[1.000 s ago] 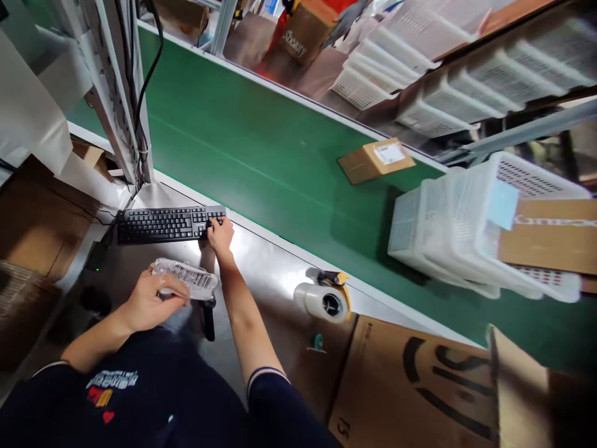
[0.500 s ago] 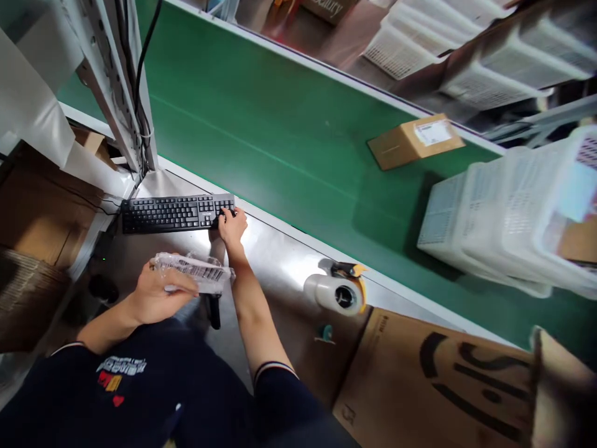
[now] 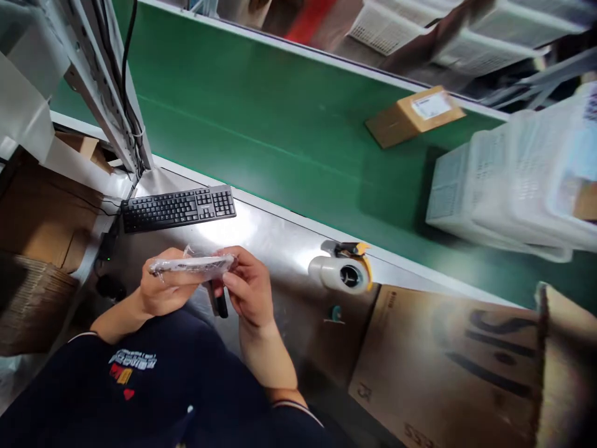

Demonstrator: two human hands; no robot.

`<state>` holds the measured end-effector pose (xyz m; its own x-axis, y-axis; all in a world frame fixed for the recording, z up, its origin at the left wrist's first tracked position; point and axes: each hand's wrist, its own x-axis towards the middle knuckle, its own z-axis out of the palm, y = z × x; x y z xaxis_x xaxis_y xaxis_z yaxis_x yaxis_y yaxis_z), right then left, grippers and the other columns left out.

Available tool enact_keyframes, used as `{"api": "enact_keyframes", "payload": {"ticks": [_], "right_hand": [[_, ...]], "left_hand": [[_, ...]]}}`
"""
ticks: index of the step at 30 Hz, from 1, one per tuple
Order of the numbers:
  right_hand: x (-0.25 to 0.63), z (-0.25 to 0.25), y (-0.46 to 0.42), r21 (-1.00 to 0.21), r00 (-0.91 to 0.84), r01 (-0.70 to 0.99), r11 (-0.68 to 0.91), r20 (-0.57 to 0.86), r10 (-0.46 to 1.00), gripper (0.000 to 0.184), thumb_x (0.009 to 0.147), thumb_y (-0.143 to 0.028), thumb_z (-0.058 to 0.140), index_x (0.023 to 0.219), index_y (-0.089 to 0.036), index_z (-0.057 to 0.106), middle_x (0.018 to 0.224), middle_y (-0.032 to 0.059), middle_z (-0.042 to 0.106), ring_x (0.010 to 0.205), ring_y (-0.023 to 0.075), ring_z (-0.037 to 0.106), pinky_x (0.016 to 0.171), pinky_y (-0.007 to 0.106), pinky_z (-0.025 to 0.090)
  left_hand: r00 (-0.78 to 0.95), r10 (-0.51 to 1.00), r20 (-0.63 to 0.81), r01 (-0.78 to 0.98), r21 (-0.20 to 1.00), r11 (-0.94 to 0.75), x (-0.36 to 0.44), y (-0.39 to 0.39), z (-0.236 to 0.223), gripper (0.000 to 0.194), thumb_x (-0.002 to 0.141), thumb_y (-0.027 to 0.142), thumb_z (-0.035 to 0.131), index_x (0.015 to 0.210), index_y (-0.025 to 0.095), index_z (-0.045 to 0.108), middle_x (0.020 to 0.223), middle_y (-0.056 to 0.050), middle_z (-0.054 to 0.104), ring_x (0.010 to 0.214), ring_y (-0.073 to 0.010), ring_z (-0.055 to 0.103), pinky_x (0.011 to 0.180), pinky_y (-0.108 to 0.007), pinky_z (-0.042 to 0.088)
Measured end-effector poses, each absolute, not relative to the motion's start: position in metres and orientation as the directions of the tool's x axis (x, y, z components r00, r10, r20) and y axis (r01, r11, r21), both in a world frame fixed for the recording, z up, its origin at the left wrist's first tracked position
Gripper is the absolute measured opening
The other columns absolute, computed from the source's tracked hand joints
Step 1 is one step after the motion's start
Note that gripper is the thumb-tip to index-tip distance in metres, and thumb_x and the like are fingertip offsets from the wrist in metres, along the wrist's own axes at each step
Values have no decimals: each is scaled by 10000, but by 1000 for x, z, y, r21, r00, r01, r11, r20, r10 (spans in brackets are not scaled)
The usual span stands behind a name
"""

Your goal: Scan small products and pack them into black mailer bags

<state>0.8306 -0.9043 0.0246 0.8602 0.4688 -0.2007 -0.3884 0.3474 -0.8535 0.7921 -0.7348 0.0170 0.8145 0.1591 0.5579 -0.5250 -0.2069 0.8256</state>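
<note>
A small flat package in clear plastic wrap is held level in front of my chest. My left hand grips its left end, fingers wrapped underneath. At the other end, my right hand pinches the plastic between thumb and fingers. Just beyond lies a black keyboard on the metal tabletop, apart from both hands. Below the package, partly hidden behind it and my hands, a dark handle-shaped thing rests on the table; its kind is unclear.
A green conveyor belt runs behind the table, carrying a labelled carton and stacked white baskets. To my right are a tape dispenser with a clear roll and a large cardboard box. A metal post stands left.
My right hand has left the keyboard's number keys and come back to grip the right end of the package. The package is now tilted flatter, its barcode face less visible.
</note>
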Motion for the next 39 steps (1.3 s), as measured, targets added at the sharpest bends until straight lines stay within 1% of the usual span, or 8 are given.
{"api": "enact_keyframes", "payload": {"ticks": [5, 8, 12, 17, 21, 26, 34, 39], "right_hand": [[831, 41, -906, -880, 888, -348, 323, -199, 415, 345, 772, -523, 894, 854, -233, 725, 620, -30, 665, 448, 120, 550, 436, 259, 482], [820, 51, -908, -938, 931, -229, 259, -134, 338, 306, 856, -534, 828, 927, -244, 761, 650, -13, 694, 532, 150, 622, 527, 293, 532], [803, 61, -911, -984, 938, -85, 158, -25, 345, 323, 989, -550, 669, 1034, -261, 806, 764, 20, 715, 681, 185, 670, 667, 350, 555], [788, 64, -912, -975, 947, -42, 217, 30, 321, 412, 1015, -557, 614, 1322, -319, 750, 911, 29, 724, 770, 202, 659, 762, 391, 566], [780, 72, -909, -980, 944, -51, 192, 16, 330, 483, 983, -574, 639, 1374, -305, 726, 927, 35, 718, 785, 209, 646, 796, 405, 580], [775, 76, -898, -974, 938, -93, 206, -16, 347, 412, 943, -543, 685, 1250, -285, 779, 952, 38, 740, 732, 191, 637, 735, 384, 572], [788, 76, -882, -910, 916, -286, 299, -169, 364, 257, 821, -480, 746, 803, -224, 747, 653, -17, 589, 555, 130, 512, 562, 300, 504], [797, 82, -883, -871, 878, -375, 319, -223, 423, 217, 709, -373, 809, 847, -208, 779, 601, -38, 590, 509, 106, 500, 510, 264, 455]], "left_hand": [[720, 92, 687, -619, 697, -362, 788, -737, 35, 414, 837, 44, 815, 1173, 285, 803, 1050, -28, 818, 847, -168, 775, 714, -275, 674], [719, 57, 693, -611, 668, -424, 782, -736, 42, 434, 849, 63, 814, 1234, 261, 788, 1055, -43, 827, 850, -165, 764, 730, -272, 669], [761, 5, 649, -580, 684, -442, 773, -731, 48, 403, 857, 87, 818, 1226, 248, 798, 1109, -53, 827, 925, -171, 762, 803, -273, 657], [768, 33, 640, -577, 712, -400, 766, -729, 55, 280, 865, 125, 827, 1122, 239, 831, 1018, -53, 798, 923, -166, 733, 824, -280, 630], [764, 77, 641, -570, 726, -383, 761, -730, 61, 197, 865, 145, 828, 1040, 232, 846, 978, -57, 775, 923, -172, 716, 822, -290, 615], [742, 119, 660, -591, 728, -349, 759, -730, 63, 135, 859, 124, 813, 941, 231, 828, 911, -34, 794, 866, -169, 727, 797, -302, 605], [697, 172, 696, -619, 705, -347, 759, -724, 52, 162, 850, 100, 812, 931, 237, 838, 904, -24, 799, 849, -160, 745, 779, -287, 624], [651, 50, 757, -664, 601, -445, 758, -717, 49, 207, 919, 125, 755, 1058, 250, 846, 1089, -34, 790, 944, -152, 751, 853, -255, 635]]}}
